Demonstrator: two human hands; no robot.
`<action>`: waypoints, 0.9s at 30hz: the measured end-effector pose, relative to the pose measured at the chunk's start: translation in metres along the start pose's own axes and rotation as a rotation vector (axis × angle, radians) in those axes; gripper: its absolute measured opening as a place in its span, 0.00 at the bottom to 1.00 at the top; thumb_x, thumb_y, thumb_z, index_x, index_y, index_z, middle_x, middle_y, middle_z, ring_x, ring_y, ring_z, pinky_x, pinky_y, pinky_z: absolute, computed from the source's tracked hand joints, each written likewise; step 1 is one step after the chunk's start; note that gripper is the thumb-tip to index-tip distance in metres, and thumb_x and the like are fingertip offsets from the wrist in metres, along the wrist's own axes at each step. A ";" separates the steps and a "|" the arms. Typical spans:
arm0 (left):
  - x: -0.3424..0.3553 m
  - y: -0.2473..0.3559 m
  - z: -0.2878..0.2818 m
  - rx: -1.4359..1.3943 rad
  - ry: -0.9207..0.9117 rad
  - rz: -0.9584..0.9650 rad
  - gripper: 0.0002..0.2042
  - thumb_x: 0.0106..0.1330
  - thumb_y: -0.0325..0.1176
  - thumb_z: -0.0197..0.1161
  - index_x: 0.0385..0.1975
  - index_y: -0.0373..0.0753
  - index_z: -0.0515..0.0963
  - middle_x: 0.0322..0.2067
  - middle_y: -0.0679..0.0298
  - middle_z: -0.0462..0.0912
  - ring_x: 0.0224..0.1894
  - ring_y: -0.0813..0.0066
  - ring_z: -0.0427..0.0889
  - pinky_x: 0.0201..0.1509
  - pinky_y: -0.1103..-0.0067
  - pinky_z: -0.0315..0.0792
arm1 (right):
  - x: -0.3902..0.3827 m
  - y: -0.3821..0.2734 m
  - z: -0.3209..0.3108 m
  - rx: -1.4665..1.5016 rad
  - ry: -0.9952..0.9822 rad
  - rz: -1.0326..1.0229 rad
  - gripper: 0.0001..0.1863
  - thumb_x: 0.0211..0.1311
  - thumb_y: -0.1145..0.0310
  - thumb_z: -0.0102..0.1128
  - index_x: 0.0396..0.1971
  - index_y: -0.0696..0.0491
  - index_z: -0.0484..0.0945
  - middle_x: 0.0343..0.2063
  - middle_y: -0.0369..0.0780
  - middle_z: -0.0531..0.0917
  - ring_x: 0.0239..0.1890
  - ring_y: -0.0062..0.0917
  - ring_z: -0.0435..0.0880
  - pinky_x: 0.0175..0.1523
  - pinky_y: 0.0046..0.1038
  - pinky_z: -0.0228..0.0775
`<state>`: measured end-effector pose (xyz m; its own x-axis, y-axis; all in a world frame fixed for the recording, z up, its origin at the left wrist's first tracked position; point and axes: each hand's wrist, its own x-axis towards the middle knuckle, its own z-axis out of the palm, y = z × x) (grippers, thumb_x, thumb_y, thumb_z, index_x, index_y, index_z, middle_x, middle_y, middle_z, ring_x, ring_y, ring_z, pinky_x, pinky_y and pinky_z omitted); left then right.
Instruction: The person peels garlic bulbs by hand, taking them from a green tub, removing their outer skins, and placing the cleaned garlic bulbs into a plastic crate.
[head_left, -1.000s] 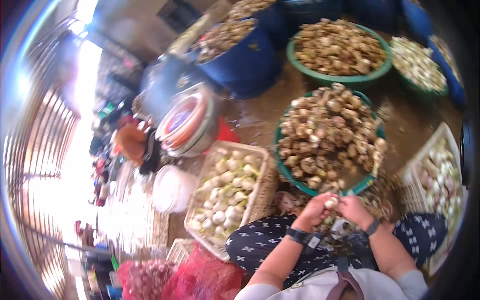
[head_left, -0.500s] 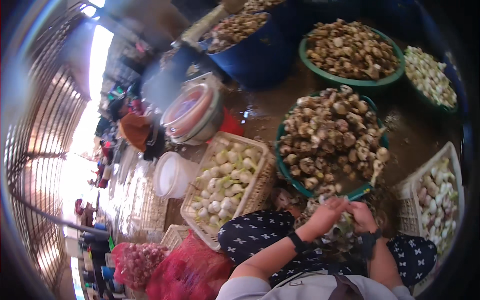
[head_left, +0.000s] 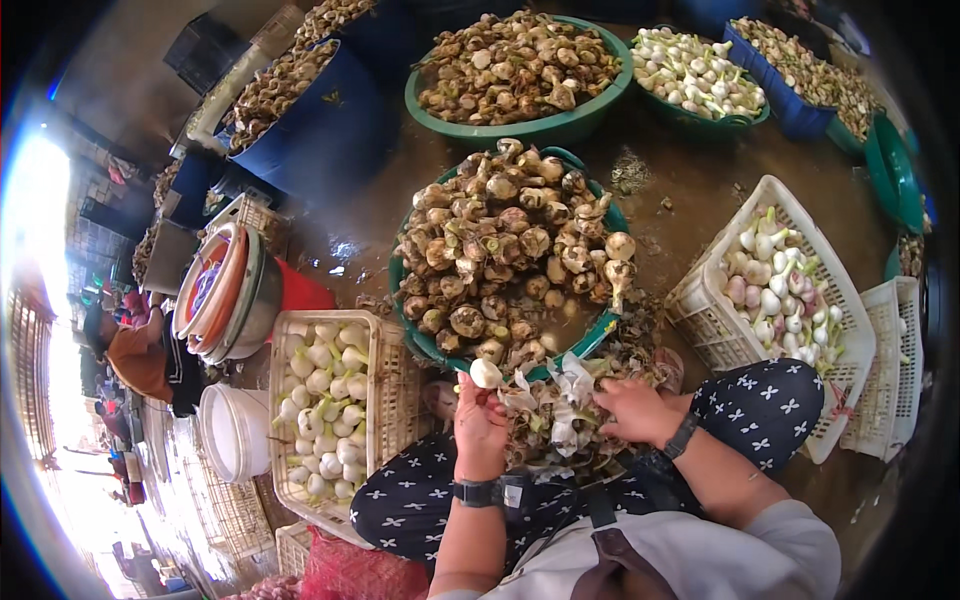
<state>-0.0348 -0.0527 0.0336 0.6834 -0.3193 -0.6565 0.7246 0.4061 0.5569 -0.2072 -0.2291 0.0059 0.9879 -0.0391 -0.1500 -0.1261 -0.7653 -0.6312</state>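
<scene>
My left hand (head_left: pixel 480 420) holds a cleaned white garlic bulb (head_left: pixel 486 374) in its fingertips, beside a crate of white bulbs with green stems (head_left: pixel 325 420). My right hand (head_left: pixel 632 410) has its fingers loosely apart at a heap of papery skins and trimmings (head_left: pixel 550 405) over my lap. Just beyond both hands, a green tub (head_left: pixel 402 285) is piled with brown, unpeeled garlic bulbs (head_left: pixel 505 230).
A white crate of cleaned bulbs (head_left: pixel 775 290) stands at right. Behind are more green and blue tubs (head_left: pixel 615 65) of garlic. At left are stacked basins (head_left: pixel 215 290), a white bucket (head_left: pixel 230 430) and another person in orange (head_left: pixel 140 360). A red mesh sack (head_left: pixel 360 565) lies bottom left.
The view has turned, shifting the tubs leftward and levelling them. My hands, earlier together, have parted: the left has moved left with the bulb, the right stays at the skins.
</scene>
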 end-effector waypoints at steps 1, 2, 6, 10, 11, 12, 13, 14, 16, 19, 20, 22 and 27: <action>-0.005 0.001 0.002 0.081 0.005 0.057 0.14 0.62 0.46 0.57 0.27 0.40 0.73 0.20 0.72 0.72 0.18 0.85 0.65 0.18 0.88 0.59 | 0.005 -0.009 -0.001 0.071 0.121 0.051 0.16 0.55 0.60 0.56 0.41 0.53 0.76 0.43 0.44 0.78 0.43 0.37 0.77 0.49 0.34 0.68; -0.009 0.000 0.007 0.160 0.006 0.113 0.13 0.62 0.43 0.58 0.25 0.39 0.73 0.18 0.71 0.72 0.17 0.85 0.66 0.17 0.88 0.60 | 0.012 -0.017 -0.003 0.137 0.243 0.101 0.19 0.56 0.59 0.56 0.46 0.52 0.74 0.44 0.45 0.77 0.44 0.36 0.77 0.49 0.33 0.69; -0.015 -0.015 0.009 0.748 0.051 0.278 0.09 0.62 0.35 0.57 0.31 0.35 0.75 0.20 0.66 0.76 0.17 0.83 0.69 0.19 0.87 0.62 | 0.066 -0.059 -0.014 1.536 0.057 0.267 0.22 0.66 0.59 0.44 0.54 0.57 0.66 0.42 0.42 0.77 0.39 0.26 0.79 0.39 0.28 0.74; -0.016 -0.015 0.011 0.663 -0.199 0.700 0.16 0.64 0.35 0.52 0.49 0.33 0.71 0.44 0.62 0.74 0.29 0.84 0.72 0.32 0.87 0.67 | 0.080 -0.019 -0.034 2.324 -0.278 -0.252 0.26 0.66 0.50 0.38 0.50 0.56 0.68 0.36 0.44 0.77 0.27 0.26 0.79 0.33 0.24 0.74; -0.017 -0.009 0.014 0.628 -0.100 0.631 0.15 0.65 0.34 0.51 0.48 0.34 0.71 0.42 0.63 0.75 0.29 0.85 0.71 0.31 0.88 0.67 | 0.071 -0.019 -0.070 2.237 -0.181 -0.463 0.25 0.66 0.50 0.38 0.50 0.56 0.68 0.39 0.45 0.77 0.28 0.26 0.80 0.34 0.24 0.74; -0.017 -0.003 0.013 0.597 0.006 0.560 0.14 0.65 0.34 0.51 0.47 0.35 0.72 0.40 0.64 0.76 0.28 0.86 0.71 0.31 0.89 0.66 | 0.064 -0.011 -0.089 2.144 -0.088 -0.663 0.24 0.66 0.51 0.39 0.49 0.55 0.69 0.41 0.45 0.77 0.29 0.26 0.80 0.34 0.24 0.74; -0.007 -0.001 -0.001 0.531 0.059 0.469 0.10 0.65 0.33 0.52 0.42 0.37 0.73 0.34 0.66 0.77 0.26 0.88 0.70 0.27 0.90 0.65 | 0.069 0.006 -0.088 1.989 0.085 -0.442 0.23 0.65 0.52 0.40 0.49 0.54 0.70 0.44 0.45 0.77 0.33 0.27 0.80 0.35 0.25 0.75; 0.000 -0.004 -0.011 0.539 0.056 0.472 0.10 0.65 0.33 0.52 0.42 0.37 0.73 0.34 0.66 0.77 0.26 0.88 0.70 0.27 0.90 0.65 | 0.082 0.025 -0.080 1.812 0.252 -0.236 0.22 0.65 0.54 0.41 0.49 0.54 0.71 0.46 0.45 0.76 0.37 0.28 0.81 0.36 0.26 0.75; 0.012 -0.011 -0.020 0.496 0.086 0.298 0.08 0.63 0.33 0.54 0.37 0.37 0.75 0.31 0.68 0.78 0.25 0.89 0.70 0.25 0.91 0.64 | 0.133 0.070 -0.036 0.716 0.101 0.103 0.17 0.63 0.61 0.46 0.49 0.52 0.72 0.46 0.42 0.77 0.44 0.32 0.77 0.44 0.33 0.73; 0.013 -0.028 -0.002 0.536 0.067 0.271 0.07 0.61 0.33 0.58 0.34 0.38 0.76 0.27 0.70 0.77 0.23 0.87 0.71 0.24 0.90 0.65 | 0.189 0.094 0.038 -0.380 0.102 0.177 0.22 0.51 0.74 0.51 0.49 0.46 0.72 0.35 0.45 0.78 0.37 0.41 0.78 0.42 0.37 0.72; 0.019 -0.033 -0.004 0.495 0.042 0.241 0.07 0.61 0.33 0.58 0.35 0.38 0.76 0.27 0.70 0.77 0.24 0.87 0.72 0.25 0.89 0.65 | 0.199 0.093 0.045 -0.369 0.085 0.203 0.19 0.52 0.73 0.49 0.47 0.46 0.73 0.35 0.44 0.78 0.37 0.37 0.79 0.37 0.38 0.73; 0.024 -0.040 0.005 0.569 0.009 0.223 0.08 0.62 0.33 0.58 0.36 0.37 0.75 0.24 0.70 0.76 0.24 0.88 0.71 0.27 0.89 0.65 | 0.203 0.117 0.060 -0.398 0.043 0.276 0.19 0.49 0.71 0.52 0.45 0.45 0.74 0.30 0.42 0.81 0.37 0.35 0.79 0.38 0.36 0.73; 0.049 -0.038 -0.011 0.724 0.002 0.292 0.09 0.62 0.33 0.56 0.37 0.37 0.75 0.25 0.73 0.74 0.26 0.88 0.70 0.28 0.88 0.64 | 0.211 0.094 0.043 -0.403 -0.228 0.351 0.19 0.48 0.61 0.57 0.43 0.48 0.76 0.33 0.41 0.82 0.38 0.34 0.81 0.39 0.36 0.73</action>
<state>-0.0296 -0.0747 -0.0252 0.8557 -0.2834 -0.4330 0.3937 -0.1865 0.9001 -0.0139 -0.2818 -0.1174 0.8432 -0.2297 -0.4861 -0.3543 -0.9174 -0.1812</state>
